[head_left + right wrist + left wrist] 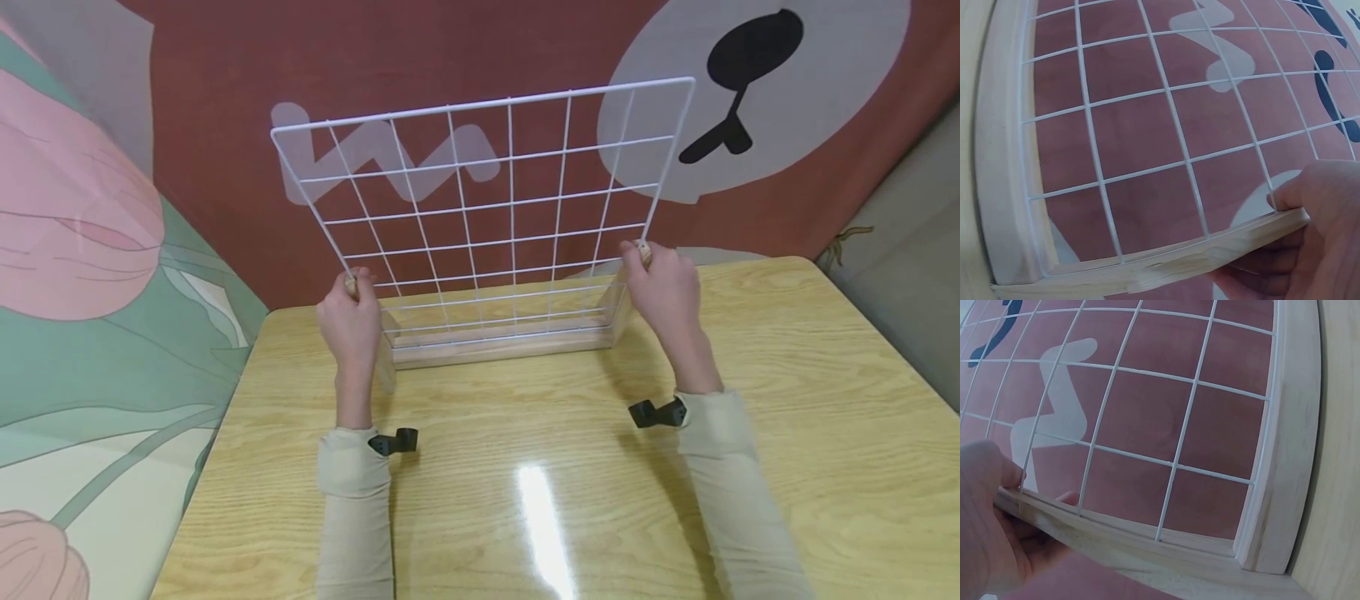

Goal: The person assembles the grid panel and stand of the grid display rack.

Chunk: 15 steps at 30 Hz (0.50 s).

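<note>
A white wire grid panel (512,202) stands in a pale wooden frame, leaning back with its upper part rising above the side posts. The frame's wooden base bar (502,353) lies along the table. My left hand (350,317) grips the top of the left post, with the thumb against the grid's edge. In the left wrist view that post (1116,549) runs from the hand to the base. My right hand (666,287) holds the right post (1179,259) the same way, its thumb at the wire and its fingers curled beneath the wood.
The wood-grain table (517,425) extends on both sides and in front of the frame. Close behind hangs a reddish printed cloth (225,192), and a floral cloth (75,375) borders the left. Small black cameras sit at both cuffs.
</note>
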Tool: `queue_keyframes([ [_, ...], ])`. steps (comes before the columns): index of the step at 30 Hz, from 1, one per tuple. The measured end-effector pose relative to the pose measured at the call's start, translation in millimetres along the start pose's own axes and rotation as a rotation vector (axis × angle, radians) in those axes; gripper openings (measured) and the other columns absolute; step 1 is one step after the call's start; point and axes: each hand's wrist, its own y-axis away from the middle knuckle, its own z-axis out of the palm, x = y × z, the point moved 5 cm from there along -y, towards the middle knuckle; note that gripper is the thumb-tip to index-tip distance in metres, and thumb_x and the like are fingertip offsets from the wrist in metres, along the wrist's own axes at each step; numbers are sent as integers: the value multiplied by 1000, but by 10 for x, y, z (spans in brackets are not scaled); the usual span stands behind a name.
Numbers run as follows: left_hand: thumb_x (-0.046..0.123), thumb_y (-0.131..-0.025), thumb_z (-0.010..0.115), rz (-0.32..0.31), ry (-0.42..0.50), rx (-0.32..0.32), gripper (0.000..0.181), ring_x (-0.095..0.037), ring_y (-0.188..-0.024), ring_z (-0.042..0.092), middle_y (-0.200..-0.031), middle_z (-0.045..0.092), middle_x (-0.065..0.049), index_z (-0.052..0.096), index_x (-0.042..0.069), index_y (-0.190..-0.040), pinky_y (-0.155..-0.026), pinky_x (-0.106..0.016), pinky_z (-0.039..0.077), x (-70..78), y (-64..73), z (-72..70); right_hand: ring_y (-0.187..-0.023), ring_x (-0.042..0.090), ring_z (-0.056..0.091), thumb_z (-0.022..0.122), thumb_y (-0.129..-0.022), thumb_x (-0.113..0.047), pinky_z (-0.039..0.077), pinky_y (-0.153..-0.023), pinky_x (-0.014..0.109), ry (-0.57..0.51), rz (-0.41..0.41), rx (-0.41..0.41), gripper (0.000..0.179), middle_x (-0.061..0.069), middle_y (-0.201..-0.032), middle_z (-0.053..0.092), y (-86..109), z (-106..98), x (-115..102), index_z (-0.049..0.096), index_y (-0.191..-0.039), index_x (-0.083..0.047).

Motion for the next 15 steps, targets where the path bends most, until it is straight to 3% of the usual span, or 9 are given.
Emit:
queue_keyframes([
  [4, 17, -106, 55, 19, 4, -47, 30, -3, -44, 34, -87, 75, -21, 74, -7, -110, -43, -18, 24, 29, 8, 23, -54, 27, 44, 42, -110, -45, 34, -52, 37, 32, 19, -35, 56, 2, -52, 39, 4, -87, 44, 42, -68, -8],
  [8, 17, -106, 53, 36, -1, -80, 32, -3, -43, 37, -88, 76, -20, 73, -7, -112, -42, -16, 25, 54, 19, 55, -55, 27, 49, 41, -109, -52, 36, -52, 38, 45, 41, -74, 59, 3, -53, 45, 1, -154, 97, 46, -71, -7],
  [15, 28, -110, 46, 52, -1, -126, 45, -29, -54, 63, -89, 76, -21, 72, -9, -115, -47, -21, 36, 104, 60, 107, -62, 33, 51, 44, -108, -52, 36, -55, 40, 59, 29, -71, 61, 8, -57, 48, 5, -276, 135, 48, -70, -5],
])
